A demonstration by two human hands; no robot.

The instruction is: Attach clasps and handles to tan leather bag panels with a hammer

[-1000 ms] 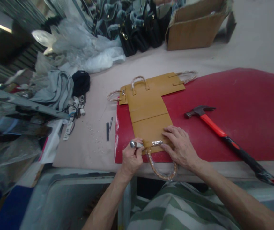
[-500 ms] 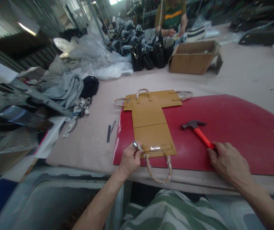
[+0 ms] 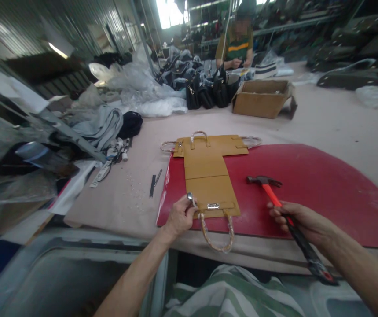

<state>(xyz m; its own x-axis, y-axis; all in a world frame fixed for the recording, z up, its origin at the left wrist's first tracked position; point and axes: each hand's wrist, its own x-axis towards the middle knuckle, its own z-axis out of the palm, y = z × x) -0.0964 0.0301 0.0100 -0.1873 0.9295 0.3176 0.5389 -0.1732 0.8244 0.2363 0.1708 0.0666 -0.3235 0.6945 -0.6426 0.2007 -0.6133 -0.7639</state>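
My left hand [image 3: 181, 217] is closed around a short metal punch [image 3: 189, 197], whose shiny round end sticks up above the fingers. It is at the left front corner of a tan leather bag panel [image 3: 207, 165], beside a silver metal plate [image 3: 213, 206]. A looped handle [image 3: 218, 247] wrapped in clear film hangs from the panel's near edge. My right hand [image 3: 302, 220] grips a claw hammer [image 3: 272, 194] by its red and black handle, its head pointing away from me over the red board [image 3: 321, 189]. The tips of the left fingers are partly hidden.
An open cardboard box [image 3: 261, 99], several black bags [image 3: 205, 92] and clear plastic wrapping [image 3: 149, 94] stand at the back. Left of the board lie two slim tools [image 3: 152, 186] and small scattered bits. Across the table sits a co-worker [image 3: 236, 50].
The right hand has shifted its grip on the hammer, whose whole handle now shows, its butt toward me. The left hand stays at the panel's corner with the punch. The view has tilted up slightly.
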